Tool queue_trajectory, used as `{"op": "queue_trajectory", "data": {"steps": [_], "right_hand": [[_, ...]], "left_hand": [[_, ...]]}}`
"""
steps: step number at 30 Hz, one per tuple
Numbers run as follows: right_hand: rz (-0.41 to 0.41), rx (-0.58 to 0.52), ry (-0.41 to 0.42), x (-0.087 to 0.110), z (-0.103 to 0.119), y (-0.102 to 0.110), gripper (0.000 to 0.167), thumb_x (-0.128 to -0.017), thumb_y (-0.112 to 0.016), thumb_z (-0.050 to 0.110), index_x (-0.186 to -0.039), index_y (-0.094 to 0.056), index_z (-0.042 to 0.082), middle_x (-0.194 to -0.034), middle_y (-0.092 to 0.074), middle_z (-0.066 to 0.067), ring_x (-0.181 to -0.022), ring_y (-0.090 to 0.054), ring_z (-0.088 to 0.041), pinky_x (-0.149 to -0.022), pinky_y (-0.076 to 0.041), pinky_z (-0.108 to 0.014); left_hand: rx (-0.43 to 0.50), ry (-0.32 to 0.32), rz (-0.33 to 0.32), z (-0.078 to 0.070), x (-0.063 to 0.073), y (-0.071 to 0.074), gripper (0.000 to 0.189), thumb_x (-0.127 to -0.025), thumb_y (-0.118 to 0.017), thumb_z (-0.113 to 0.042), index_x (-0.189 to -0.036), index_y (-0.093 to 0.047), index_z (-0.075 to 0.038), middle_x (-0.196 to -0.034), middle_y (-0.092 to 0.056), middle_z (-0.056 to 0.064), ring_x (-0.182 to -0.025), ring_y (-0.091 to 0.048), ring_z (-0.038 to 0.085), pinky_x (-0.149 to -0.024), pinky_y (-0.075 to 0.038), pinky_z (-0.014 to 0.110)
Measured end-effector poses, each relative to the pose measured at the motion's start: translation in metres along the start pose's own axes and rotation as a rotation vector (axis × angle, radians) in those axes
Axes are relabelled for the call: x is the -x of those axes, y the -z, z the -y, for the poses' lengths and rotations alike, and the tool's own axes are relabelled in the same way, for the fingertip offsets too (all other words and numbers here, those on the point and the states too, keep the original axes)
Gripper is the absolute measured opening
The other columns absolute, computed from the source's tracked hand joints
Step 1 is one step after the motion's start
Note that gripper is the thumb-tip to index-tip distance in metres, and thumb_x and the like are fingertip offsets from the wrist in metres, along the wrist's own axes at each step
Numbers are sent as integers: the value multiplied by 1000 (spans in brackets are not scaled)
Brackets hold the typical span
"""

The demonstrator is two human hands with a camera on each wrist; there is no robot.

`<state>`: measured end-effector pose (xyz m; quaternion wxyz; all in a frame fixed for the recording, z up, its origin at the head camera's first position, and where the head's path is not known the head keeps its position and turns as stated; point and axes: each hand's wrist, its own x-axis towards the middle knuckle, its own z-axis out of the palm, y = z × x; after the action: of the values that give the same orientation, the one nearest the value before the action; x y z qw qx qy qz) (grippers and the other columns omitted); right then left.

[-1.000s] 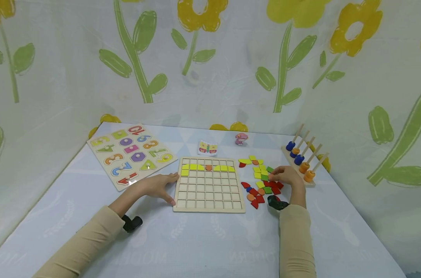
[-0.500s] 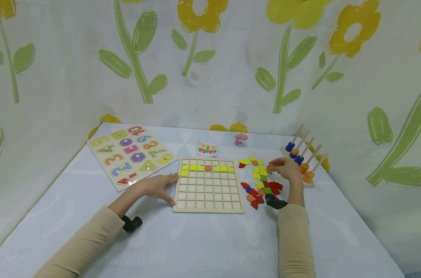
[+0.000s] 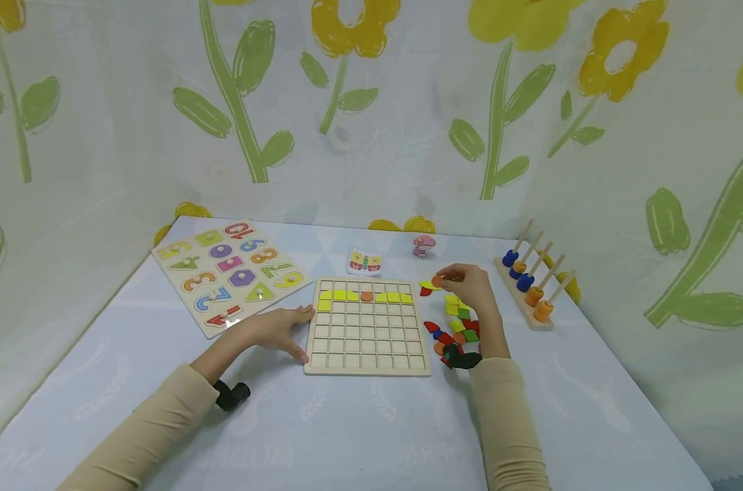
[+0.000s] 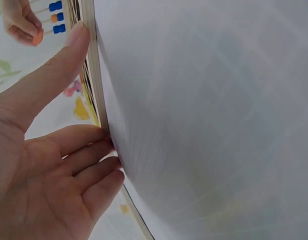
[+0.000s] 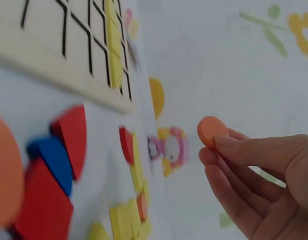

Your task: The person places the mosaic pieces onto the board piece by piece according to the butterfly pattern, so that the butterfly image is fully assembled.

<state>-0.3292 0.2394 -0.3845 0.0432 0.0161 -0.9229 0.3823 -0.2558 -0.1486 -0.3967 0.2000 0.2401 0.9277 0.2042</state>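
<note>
A wooden grid board (image 3: 368, 372) lies flat in the middle of the table in the head view. In its upper rows sit several yellow pieces (image 3: 341, 295) and one orange disc (image 3: 367, 296). My left hand (image 3: 278, 330) touches the board's left edge, thumb near the front corner and fingers extended further back, as the left wrist view also shows. Raised off the table to the right of the board, my right hand (image 3: 473, 289) pinches another orange disc (image 5: 212, 130) between thumb and fingertips. Loose red, green, yellow, blue and orange pieces (image 3: 456, 326) lie below that hand, partly covered by the wrist.
A butterfly picture card (image 3: 365, 262) and a small pink figurine (image 3: 423, 245) stand behind the board. At the left lies a number-and-shape puzzle (image 3: 230, 273). A peg rack (image 3: 521, 293) with blue and orange beads stands at the right.
My right hand has risen from the loose pieces and moved left toward the board, carrying an orange disc. My left hand has stayed at the board's edge.
</note>
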Motion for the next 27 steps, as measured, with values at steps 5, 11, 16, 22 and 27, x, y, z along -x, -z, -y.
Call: {"op": "queue_trajectory", "data": {"steps": [5, 11, 16, 22, 27], "right_hand": [[83, -19, 149, 16, 39, -19, 18, -89, -70, 10, -106, -72, 4, -98, -71, -11, -88, -66, -29, -81, -55, -38], [166, 49, 296, 24, 66, -52, 12, -88, -70, 8, -99, -74, 7, -91, -71, -4, -81, -65, -17, -78, -56, -30], [247, 80, 403, 34, 84, -76, 11, -87, -70, 3, -97, -74, 6, -89, -70, -2, -76, -61, -15, -72, -55, -25], [346, 137, 438, 37, 102, -98, 12, -88, -68, 2, -97, -74, 7, -89, -70, -1, -77, -58, -15, -72, -52, -21], [377, 176, 405, 28, 116, -108, 10, -87, -70, 3, -95, -74, 7, -88, -69, -2, -78, -59, -15, -74, -52, -22]], "left_hand": [[-2, 6, -2, 1, -1, -1, 100, -72, -83, -40, -148, -33, 1, -155, -23, 20, -143, -21, 37, -115, -21, 50], [-1, 15, -3, 1, -2, -1, 101, -71, -83, -41, -148, -33, 0, -155, -23, 20, -143, -21, 37, -115, -21, 50], [-5, 18, -2, 2, -3, -3, 101, -72, -83, -40, -148, -32, 0, -156, -23, 20, -143, -21, 36, -115, -20, 50], [-1, 16, 2, 0, -3, -2, 100, -72, -83, -39, -148, -33, 1, -156, -23, 19, -143, -21, 36, -115, -21, 50], [-2, 26, 4, 0, -3, -1, 100, -72, -83, -40, -148, -33, 0, -156, -24, 19, -143, -21, 37, -115, -21, 51]]}}
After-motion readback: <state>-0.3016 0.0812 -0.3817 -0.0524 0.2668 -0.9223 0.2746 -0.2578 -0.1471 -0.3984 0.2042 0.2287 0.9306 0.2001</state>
